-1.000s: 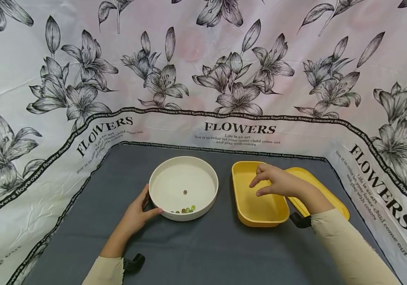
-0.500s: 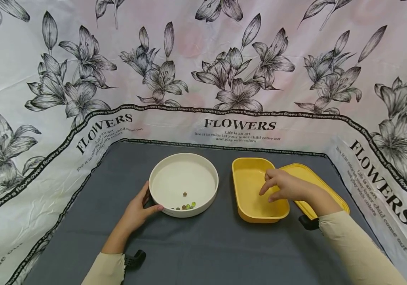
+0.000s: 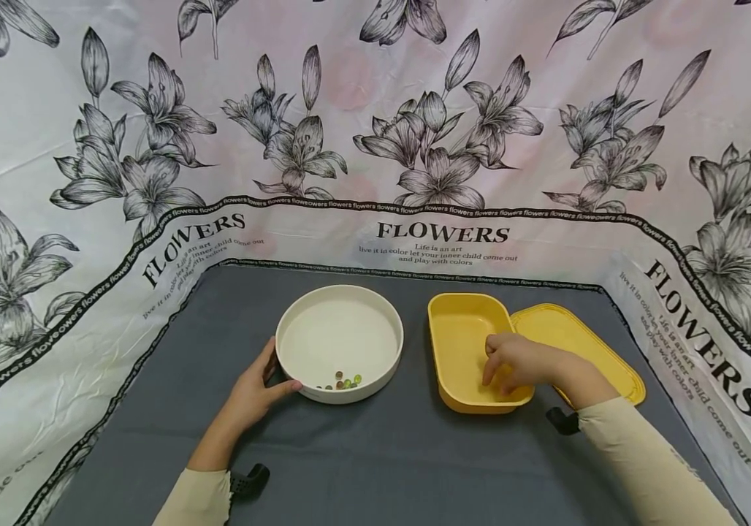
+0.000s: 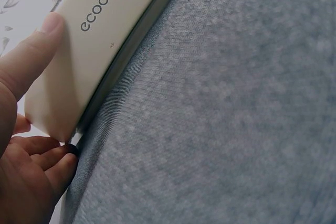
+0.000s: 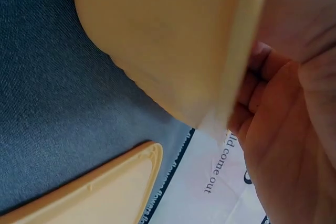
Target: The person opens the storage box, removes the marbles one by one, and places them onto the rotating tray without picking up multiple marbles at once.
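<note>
My left hand (image 3: 247, 398) holds the near left side of a round cream dish (image 3: 323, 321). In the left wrist view, the thumb (image 4: 34, 56) lies on the outer wall by the "ecoco" print, with bent fingers at its lower edge. Several small round beads (image 3: 347, 383), green and brown, lie near the dish's front wall. To the right, my right hand (image 3: 525, 361) reaches down into a yellow rectangular box (image 3: 454, 343). Index finger and thumb point downward, apart; I see nothing between them. The box wall (image 5: 173, 40) hides the fingertips in the right wrist view.
A flat yellow lid (image 3: 569, 340) lies right of the box, partly behind my right hand. Grey cloth (image 3: 375, 467) covers the table. A white flower-print sheet (image 3: 296, 241) rises at the back and sides.
My right hand first shifted rightward over the box, then lowered into it with fingers downward. The lone brown bead rolled toward the others at the dish's front. My left hand stays put.
</note>
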Motion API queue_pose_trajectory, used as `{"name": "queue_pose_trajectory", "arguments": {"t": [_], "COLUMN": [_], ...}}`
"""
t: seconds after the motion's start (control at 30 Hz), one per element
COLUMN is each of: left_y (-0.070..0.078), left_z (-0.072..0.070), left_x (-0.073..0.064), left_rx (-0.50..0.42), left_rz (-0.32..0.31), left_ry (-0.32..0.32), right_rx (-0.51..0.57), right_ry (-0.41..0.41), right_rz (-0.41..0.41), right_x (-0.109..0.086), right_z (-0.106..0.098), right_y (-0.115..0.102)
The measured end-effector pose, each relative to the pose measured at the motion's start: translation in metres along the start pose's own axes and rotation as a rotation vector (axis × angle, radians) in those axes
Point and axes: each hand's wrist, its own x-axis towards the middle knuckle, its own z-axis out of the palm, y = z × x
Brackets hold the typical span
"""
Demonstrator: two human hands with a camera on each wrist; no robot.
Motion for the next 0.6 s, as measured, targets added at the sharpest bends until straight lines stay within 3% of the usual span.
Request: {"name": "queue_pose_trajectory", "arguments": {"t": [0.1, 0.3, 0.47, 0.6], "left_y": [0.001, 0.003, 0.002, 0.003], "left_z": [0.000, 0.001, 0.002, 0.000], "left_x": [0.000, 0.000, 0.001, 0.001], "left_rx": [0.001, -0.013, 0.001, 0.003], "left_rz": [0.003, 0.000, -0.015, -0.019], "left_ry": [0.004, -0.005, -0.003, 0.001], "right_rx": [-0.035, -0.152, -0.151, -0.130], "right_ry": [-0.003, -0.038, -0.085, -0.093], "right_rz": [-0.015, 0.077, 0.112, 0.080], "right_x": [0.001, 0.004, 0.008, 0.011], "right_z": [0.004, 0.008, 0.010, 0.011], "right_y": [0.001, -0.002, -0.007, -0.010]}}
